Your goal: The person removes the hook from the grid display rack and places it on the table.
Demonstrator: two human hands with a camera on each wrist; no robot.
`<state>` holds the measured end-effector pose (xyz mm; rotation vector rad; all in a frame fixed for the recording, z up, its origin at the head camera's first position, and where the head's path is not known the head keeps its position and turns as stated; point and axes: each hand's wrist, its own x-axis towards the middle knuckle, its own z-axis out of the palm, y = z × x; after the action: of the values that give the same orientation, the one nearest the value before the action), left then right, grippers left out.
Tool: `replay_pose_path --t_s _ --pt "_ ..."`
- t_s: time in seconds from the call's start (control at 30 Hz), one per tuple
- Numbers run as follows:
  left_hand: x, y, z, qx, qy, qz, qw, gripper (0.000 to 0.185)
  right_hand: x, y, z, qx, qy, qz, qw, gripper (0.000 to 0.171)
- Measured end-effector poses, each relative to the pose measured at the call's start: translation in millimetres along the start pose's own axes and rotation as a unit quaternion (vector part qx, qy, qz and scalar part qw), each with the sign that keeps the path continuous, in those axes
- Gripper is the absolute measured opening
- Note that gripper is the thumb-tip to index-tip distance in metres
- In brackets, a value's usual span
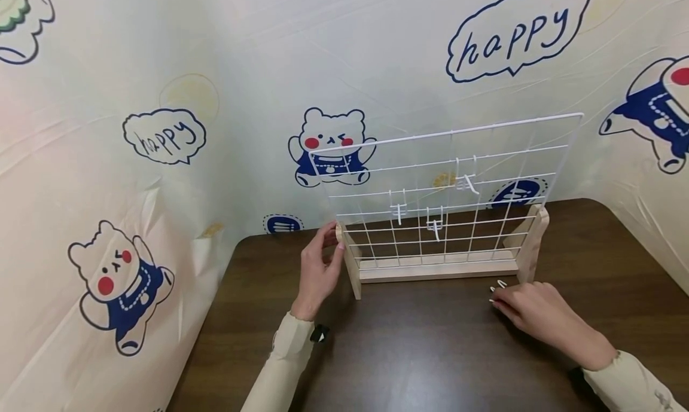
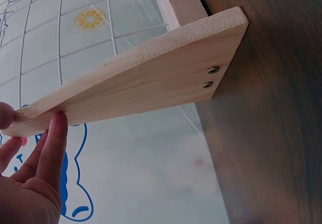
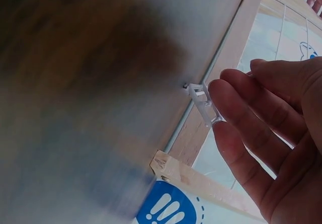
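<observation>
A white wire grid panel (image 1: 447, 134) stands upright in a pale wooden stand (image 1: 436, 271) on a dark brown table (image 1: 430, 352). Three white hooks hang on the grid, one of them at the upper right (image 1: 468, 183). My left hand (image 1: 323, 256) pinches the top of the stand's left side piece (image 2: 151, 78) between thumb and fingers (image 2: 54, 138). My right hand (image 1: 511, 301) lies on the table by the stand's right foot. Its straight fingertips (image 3: 226, 95) touch a loose white hook (image 3: 204, 102) lying on the table (image 1: 499, 284).
A cloth backdrop (image 1: 161, 161) printed with bears and "happy" bubbles closes in the table at the back and on both sides. Two screws (image 2: 210, 77) fix the stand's side piece. Dark tabletop stretches in front of the stand.
</observation>
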<state>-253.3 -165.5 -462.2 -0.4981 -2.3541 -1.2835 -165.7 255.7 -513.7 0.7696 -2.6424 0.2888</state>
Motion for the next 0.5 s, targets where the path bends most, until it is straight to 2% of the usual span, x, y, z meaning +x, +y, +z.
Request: replay_pose_path --t_s 0.23,0.5 --pt "2.3 0.0 -1.1 -0.001 0.004 0.008 1.0000 0.042 3.4 -1.3 0.1 -0.002 -0.012 0.000 1.000 0.027" --pt "0.1 1.1 -1.4 -0.003 -0.007 -0.005 1.0000 0.044 2.2 -3.6 0.3 -0.003 -0.028 0.011 1.000 0.021"
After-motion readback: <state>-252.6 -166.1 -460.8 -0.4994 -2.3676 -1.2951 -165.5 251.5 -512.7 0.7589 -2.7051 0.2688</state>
